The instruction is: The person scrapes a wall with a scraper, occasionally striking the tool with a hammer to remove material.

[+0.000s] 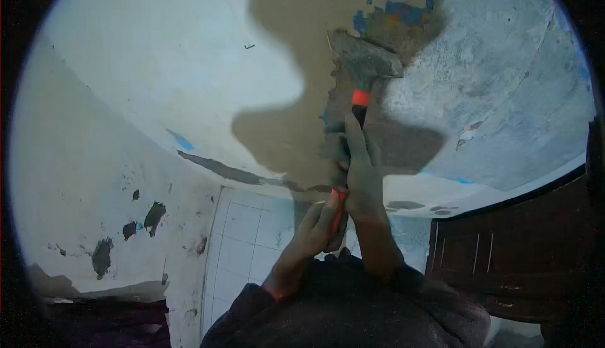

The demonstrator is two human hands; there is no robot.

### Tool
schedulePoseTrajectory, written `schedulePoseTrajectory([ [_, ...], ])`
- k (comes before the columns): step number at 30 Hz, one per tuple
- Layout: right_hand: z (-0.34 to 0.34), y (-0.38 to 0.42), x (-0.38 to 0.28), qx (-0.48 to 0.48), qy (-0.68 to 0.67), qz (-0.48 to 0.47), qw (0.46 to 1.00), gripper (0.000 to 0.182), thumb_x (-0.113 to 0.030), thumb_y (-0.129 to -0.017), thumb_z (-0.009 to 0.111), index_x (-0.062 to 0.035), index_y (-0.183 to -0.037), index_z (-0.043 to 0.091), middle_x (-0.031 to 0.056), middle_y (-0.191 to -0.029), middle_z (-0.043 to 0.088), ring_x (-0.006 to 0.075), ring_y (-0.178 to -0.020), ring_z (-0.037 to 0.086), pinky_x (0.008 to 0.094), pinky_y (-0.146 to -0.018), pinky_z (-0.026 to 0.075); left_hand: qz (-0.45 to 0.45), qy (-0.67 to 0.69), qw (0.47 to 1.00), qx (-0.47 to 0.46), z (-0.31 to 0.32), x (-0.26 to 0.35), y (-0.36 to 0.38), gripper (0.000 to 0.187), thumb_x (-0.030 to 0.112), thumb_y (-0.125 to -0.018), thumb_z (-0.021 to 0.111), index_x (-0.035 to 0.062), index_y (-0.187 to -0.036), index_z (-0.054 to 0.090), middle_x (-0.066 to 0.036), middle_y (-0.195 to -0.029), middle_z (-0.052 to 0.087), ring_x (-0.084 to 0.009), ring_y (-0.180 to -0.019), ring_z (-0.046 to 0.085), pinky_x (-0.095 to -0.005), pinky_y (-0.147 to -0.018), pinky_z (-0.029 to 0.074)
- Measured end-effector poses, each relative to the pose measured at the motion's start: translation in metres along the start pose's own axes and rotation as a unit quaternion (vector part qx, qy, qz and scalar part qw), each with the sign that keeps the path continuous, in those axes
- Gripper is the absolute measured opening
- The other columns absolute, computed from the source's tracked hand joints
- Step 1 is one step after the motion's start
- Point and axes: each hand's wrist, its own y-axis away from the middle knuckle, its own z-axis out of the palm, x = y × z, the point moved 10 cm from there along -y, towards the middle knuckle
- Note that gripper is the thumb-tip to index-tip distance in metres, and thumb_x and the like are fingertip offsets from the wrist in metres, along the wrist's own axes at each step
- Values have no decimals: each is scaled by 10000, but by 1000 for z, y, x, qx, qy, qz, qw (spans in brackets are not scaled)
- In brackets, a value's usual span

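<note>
Both hands grip one long-handled scraper, which has a wide, dusty blade and a black handle with red bands. My right hand is wrapped around the upper handle, below the head. Lower down, my left hand closes on the red end of the handle. The blade lies at the wall, by the border between smooth white paint and a rough grey stripped area. Blue and yellowish paint remnants show just above the blade. Shadows of my arms and head darken the wall around it.
A small bent hook sticks out of the wall on the left. At the right stands a dark wooden cabinet. The left side wall has several chipped patches. White tiles cover the floor. A dark object fills the lower left.
</note>
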Motion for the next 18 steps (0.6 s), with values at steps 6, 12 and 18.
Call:
schedulePoseTrajectory([
  [6,1,7,5,-42,-24,25,999,357,-375,-1002,494,-27,-1019,570,-65,-588,348,21,-418,303,215,-373,246,72,1,997,-13,-17,-25,-12,337,330,-1023,450,21,-910,525,-59,-711,536,-118,-618,505,-290,-540,397],
  [12,3,-4,-2,-9,1,-18,1000,337,-413,-1002,473,-109,-864,518,-79,-570,323,12,-379,252,203,-336,191,62,18,997,-30,6,28,-3,419,400,-1024,414,69,-789,516,14,-574,458,-93,-460,421,-254,-431,307],
  [18,8,-5,-3,-5,-7,12,1000,371,-441,-988,492,-83,-933,570,-80,-567,328,9,-373,243,200,-323,181,44,14,998,-31,8,32,5,464,429,-1025,383,73,-747,487,16,-528,419,-93,-380,361,-268,-370,245],
])
